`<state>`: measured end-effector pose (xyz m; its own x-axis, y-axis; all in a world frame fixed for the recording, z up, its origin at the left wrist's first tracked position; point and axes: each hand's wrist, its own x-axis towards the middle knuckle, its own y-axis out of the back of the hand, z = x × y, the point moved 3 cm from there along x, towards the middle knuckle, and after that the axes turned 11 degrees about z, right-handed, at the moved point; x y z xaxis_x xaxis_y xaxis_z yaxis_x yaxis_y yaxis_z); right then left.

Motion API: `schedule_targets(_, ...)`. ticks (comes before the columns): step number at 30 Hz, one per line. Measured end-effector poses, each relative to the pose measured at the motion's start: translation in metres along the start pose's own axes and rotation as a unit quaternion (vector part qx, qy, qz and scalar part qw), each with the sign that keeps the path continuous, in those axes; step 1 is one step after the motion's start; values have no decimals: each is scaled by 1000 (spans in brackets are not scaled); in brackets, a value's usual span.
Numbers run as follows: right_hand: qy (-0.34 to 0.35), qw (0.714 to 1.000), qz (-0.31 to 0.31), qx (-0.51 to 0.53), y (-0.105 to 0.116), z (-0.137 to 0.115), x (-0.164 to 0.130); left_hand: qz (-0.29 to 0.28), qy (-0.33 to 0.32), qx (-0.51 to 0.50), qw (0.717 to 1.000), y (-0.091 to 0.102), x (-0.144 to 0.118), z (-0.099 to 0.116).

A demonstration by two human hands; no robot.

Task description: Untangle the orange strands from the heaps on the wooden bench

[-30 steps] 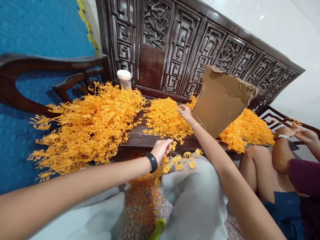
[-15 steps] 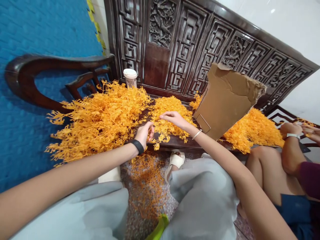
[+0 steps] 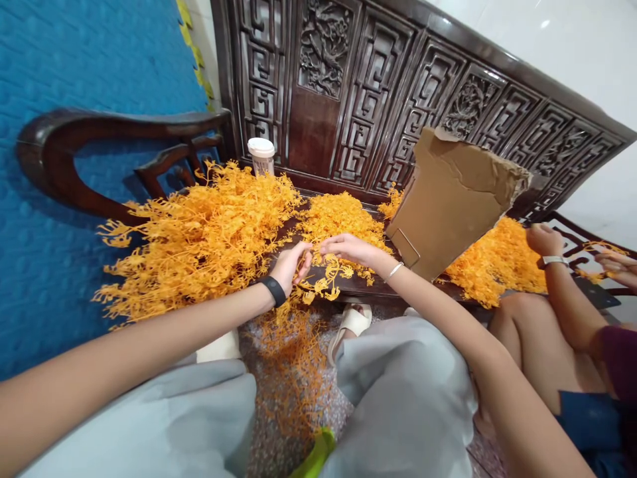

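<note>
My left hand [image 3: 290,264], with a black band on its wrist, pinches a small orange plastic sprig [image 3: 318,287] at the front edge of a dark wooden bench [image 3: 358,287]. My right hand [image 3: 349,248], with a thin bracelet, holds the same sprig from the right, fingertips almost touching the left hand. A big heap of long orange branches [image 3: 199,232] lies left of my hands. A smaller pile of short orange pieces [image 3: 338,216] lies just behind them.
A torn cardboard sheet [image 3: 450,199] leans against the carved bench back, with another orange pile [image 3: 492,262] behind it. A white-lidded jar [image 3: 261,156] stands at the back. Another person's hand [image 3: 543,240] works at the right. Orange scraps [image 3: 291,358] lie on the floor between my knees.
My right hand came back from the far pile toward me and met the left hand. The left hand rose to the bench edge. Both now grip one sprig. The other person's hand moved left.
</note>
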<state>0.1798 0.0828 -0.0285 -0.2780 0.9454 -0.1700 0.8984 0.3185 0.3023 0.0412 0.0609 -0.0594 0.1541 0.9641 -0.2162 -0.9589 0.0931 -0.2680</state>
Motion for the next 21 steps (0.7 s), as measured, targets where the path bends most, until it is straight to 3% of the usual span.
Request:
schedule_targets(6, -33, 995, 42, 79, -8, 9, 5, 40, -32, 11, 999, 2, -2, 1)
schedule_targets(10, -36, 995, 35, 89, -11, 9, 5, 45, -66, 15, 997, 2, -3, 1)
schedule_targets(13, -36, 994, 39, 99, -10, 9, 6, 57, -55, 21, 997, 3, -2, 0)
schedule_targets(18, 17, 989, 81, 125, 1, 14, 11, 68, -34, 27, 997, 5, -1, -1)
schedule_targets(21, 58, 989, 102, 86, 7, 16, 14, 68, -31, 24, 997, 5, 0, 0)
